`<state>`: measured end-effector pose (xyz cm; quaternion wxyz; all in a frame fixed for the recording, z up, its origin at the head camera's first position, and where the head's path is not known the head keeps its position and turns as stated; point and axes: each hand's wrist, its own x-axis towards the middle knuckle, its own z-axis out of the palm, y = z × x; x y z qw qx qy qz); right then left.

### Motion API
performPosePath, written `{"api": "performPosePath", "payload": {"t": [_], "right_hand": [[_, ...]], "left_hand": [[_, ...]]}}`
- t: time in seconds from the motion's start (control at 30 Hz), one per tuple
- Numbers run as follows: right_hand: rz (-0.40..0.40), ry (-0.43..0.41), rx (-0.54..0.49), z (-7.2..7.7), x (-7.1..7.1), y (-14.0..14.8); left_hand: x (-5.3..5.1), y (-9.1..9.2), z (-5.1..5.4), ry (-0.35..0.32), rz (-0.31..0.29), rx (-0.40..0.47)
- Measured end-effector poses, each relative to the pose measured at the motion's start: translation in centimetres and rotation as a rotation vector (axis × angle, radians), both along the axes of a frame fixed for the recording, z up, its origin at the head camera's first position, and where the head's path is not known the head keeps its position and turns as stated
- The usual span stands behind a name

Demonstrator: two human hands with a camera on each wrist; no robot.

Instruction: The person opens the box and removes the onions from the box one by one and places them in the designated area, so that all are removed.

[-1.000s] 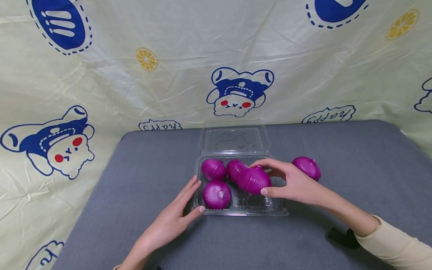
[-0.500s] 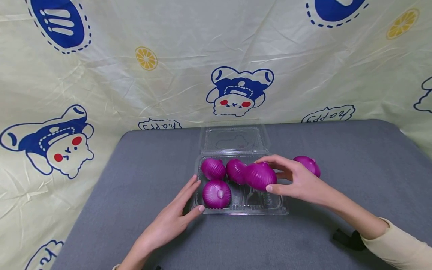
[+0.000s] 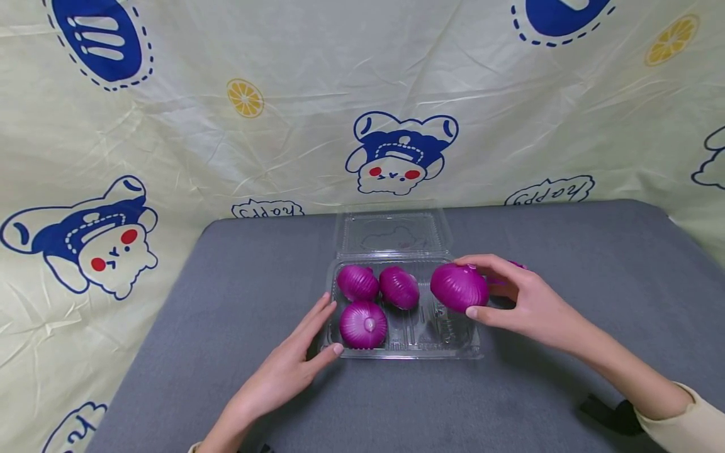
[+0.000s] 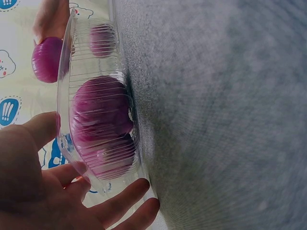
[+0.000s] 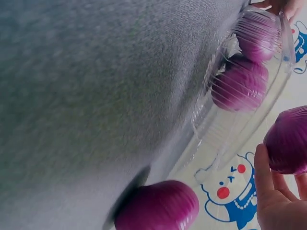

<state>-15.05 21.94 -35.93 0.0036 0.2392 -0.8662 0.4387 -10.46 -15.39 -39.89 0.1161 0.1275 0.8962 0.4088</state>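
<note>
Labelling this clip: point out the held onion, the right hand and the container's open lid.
Held onion [image 3: 459, 288]: head view, middle of its side.
Right hand [image 3: 529, 305]: head view, middle of the hand.
Open lid [image 3: 393, 231]: head view, clear middle panel.

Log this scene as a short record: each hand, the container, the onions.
left hand: fingers extended at the container's left side
right hand: holds a purple onion above the container's right part
lid: open
onions inside: three; back left onion, back middle onion, front left onion
outside onion: on gray table, mostly hidden in head view

Five onions [image 3: 460, 287], one container [image 3: 408, 355] (plus two hands [image 3: 286, 365])
</note>
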Motion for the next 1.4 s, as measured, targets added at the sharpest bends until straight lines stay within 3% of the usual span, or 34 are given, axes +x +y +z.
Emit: {"api": "performPosePath", "payload": {"t": [0.3,0.53,0.87,1.2,1.4], "right_hand": [[-0.047,0.020,0.007,0.2,0.8,1.1],[-0.111,0.104,0.044,0.0,1.2,2.3],[-0.135,0.199,-0.003,0.1,1.3,4.6],[-0.267,0.193,0.008,0.1,1.3,7.0],[-0.279,0.199,0.026,-0.2,1.0,8.1]], "left_hand": [[0.1,0.0,0.0,-0.006,0.009,-0.004],[0.2,-0.1,0.0,0.001,0.006,0.001],[0.1,-0.1,0.0,-0.017,0.007,0.006],[0.0,0.0,-0.1,-0.007,0.000,0.015],[0.1,0.0,0.0,-0.012,0.004,0.020]]}}
